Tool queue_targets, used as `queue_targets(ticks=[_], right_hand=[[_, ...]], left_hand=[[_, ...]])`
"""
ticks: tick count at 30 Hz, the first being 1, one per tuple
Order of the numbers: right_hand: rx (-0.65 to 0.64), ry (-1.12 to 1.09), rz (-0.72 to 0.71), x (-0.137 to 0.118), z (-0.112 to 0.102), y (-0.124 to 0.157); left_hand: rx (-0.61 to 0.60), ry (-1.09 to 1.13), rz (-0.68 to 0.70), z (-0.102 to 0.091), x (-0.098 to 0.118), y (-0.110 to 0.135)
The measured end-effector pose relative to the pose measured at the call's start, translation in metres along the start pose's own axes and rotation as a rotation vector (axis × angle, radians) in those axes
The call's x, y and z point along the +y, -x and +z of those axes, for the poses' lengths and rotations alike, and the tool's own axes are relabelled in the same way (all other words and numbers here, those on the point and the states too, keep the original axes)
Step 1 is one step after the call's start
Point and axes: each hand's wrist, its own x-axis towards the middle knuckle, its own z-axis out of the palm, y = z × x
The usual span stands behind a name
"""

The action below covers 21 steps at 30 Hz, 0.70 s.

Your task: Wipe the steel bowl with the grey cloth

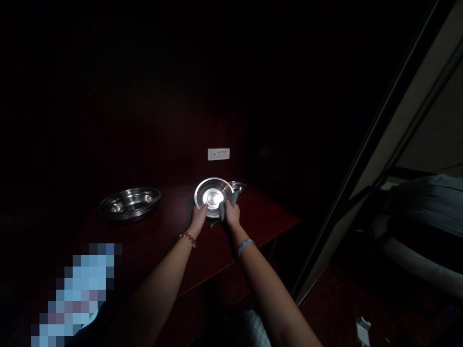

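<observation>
Left hand (198,217) and right hand (231,214) grip the near rim of a steel bowl (212,193), tilted hollow-up, with a grey cloth (234,198) under the right.

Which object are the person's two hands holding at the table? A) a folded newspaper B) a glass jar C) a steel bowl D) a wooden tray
C: the left hand and right hand both hold the rim of a steel bowl, with a grey cloth at the right hand.

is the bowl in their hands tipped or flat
Tipped: the steel bowl faces the camera, held up by left hand and right hand.
</observation>
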Motion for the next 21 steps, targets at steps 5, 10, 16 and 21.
queue_targets(ticks=[5, 10, 16, 21], right_hand=[[-0.018, 0.021, -0.013, 0.000, -0.001, 0.000], [-0.014, 0.016, -0.011, 0.000, -0.001, 0.001], [-0.013, 0.005, -0.020, 0.000, -0.002, 0.003], [-0.019, 0.015, -0.060, -0.001, -0.004, 0.006]], left_hand=[[0.011, -0.012, -0.004, 0.000, 0.002, 0.002], [-0.010, 0.003, -0.004, -0.001, -0.002, 0.000], [0.011, 0.023, 0.011, -0.003, -0.007, -0.004], [0.003, 0.039, 0.035, -0.005, -0.009, -0.003]])
